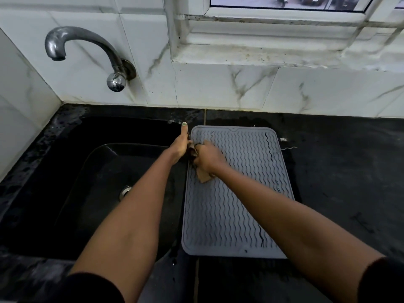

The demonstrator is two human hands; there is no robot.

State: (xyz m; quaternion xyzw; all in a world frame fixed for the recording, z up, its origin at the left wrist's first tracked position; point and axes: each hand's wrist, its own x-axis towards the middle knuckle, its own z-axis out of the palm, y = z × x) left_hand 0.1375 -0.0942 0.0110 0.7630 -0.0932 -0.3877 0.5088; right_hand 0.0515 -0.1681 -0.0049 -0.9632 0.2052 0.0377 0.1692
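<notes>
I have the brown cloth (202,176) bunched on the grey ribbed mat (240,193), up at about 10 o'clock on it, close to its left rim. The right hand (207,157) has its fingers curled round the cloth and presses it onto the ribs. A tan corner sticks out below the fist.

The left hand (180,145) sits right at the mat's left edge, touching or almost touching the cloth, with its thumb straight and pointing to 12 o'clock. Its fingers are hidden, so I cannot tell whether they grip the rim, the cloth or nothing.

I judge the wiping to be at an early or middle stage. The cloth is working only the upper-left corner. Dark streaks (269,147) lie in the grooves on the right side, toward 2 and 5 o'clock, so that part looks yet to be done.

By count, there is one cloth, one mat and two hands. I make out two long dark streaks and one short one.

The mat lies flat on the black worktop (338,171). One black sink (87,171) with one drain (125,192) sits at 9 o'clock from it. One metal tap (87,51) is on the tiled wall at 11 o'clock.
</notes>
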